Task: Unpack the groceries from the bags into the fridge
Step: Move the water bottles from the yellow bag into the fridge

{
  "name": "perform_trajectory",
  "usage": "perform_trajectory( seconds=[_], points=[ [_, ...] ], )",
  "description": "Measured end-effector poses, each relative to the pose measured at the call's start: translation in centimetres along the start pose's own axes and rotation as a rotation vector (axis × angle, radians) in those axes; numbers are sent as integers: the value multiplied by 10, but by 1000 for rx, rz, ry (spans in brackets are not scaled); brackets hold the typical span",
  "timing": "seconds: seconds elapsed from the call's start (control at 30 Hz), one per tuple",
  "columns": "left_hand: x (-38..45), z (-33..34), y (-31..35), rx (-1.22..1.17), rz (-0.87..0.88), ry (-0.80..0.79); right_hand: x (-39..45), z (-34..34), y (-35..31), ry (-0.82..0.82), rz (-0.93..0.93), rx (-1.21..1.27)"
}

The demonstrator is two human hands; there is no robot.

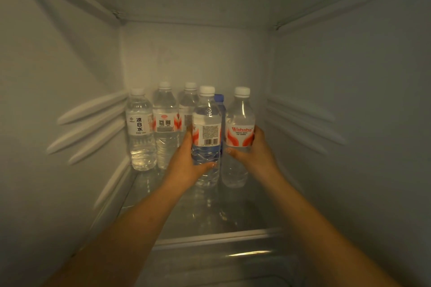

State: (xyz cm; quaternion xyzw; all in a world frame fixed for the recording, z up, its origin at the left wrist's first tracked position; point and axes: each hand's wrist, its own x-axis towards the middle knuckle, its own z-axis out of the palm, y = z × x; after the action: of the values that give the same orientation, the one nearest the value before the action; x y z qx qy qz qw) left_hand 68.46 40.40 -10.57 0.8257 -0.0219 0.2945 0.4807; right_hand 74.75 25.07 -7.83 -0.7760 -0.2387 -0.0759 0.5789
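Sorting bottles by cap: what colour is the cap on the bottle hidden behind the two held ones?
Blue cap, seen in the head view.

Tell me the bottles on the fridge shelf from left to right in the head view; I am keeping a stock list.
Bottle with black characters → bottle with QR codes → bottle in the left hand → bottle in the right hand. Two bottles behind the held ones overlap, so I leave them out.

Head camera looks forward, close, into the fridge (349, 123) compartment.
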Motion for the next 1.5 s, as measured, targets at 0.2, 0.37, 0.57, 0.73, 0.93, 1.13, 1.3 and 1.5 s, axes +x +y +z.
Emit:
perform_trajectory(
  seconds=[0.2, 0.37, 0.57, 0.73, 0.93, 1.13, 1.3, 1.5],
  points=[
    [4, 0, -10, 33, 12, 21, 16, -7, 11, 42, -6, -5],
    [7, 0, -13, 53, 15, 32, 37, -7, 25, 84, 22, 16],
    [11, 0, -20, 64, 41, 55, 62, -1, 36, 130, 39, 16],
    [13, 2, -24, 43, 39, 59, 74, 9, 36, 129, 14, 19],
    [12, 2, -22, 45, 48, 54, 73, 8, 37, 96, 7, 25],
    [7, -2, -17, 81, 31, 39, 38, 9, 0, 336, -286, 110],
    [-3, -16, -18, 58, 25, 10, 6, 37, -11, -123, -184, 75],
    [-24, -44, -19, -25, 12, 20, -8, 71, -18, -329, -207, 115]
  ],
)
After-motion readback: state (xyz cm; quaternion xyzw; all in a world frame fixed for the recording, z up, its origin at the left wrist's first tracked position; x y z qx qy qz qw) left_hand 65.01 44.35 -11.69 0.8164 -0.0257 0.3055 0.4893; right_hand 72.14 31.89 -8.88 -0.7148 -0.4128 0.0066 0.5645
